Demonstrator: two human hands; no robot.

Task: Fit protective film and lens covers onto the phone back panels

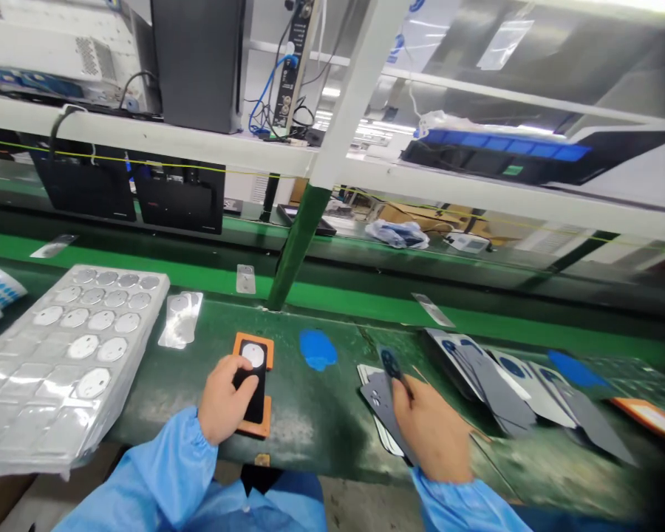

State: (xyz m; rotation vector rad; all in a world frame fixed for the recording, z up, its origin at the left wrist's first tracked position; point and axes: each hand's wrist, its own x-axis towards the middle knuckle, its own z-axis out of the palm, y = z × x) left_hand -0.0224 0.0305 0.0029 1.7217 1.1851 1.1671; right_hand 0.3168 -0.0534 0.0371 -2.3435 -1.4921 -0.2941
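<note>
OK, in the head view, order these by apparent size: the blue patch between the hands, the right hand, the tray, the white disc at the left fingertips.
Largest to smallest:
1. tray
2. right hand
3. blue patch
4. white disc

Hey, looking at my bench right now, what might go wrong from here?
The left hand has its fingers at the edge of the white disc on the black panel, so a nudge might shift it. The right hand seems to pinch a dark panel by stacked grey panels, which might scratch if rubbed. The clear tray appears to overhang the bench's near edge; a sleeve could catch it.
</note>
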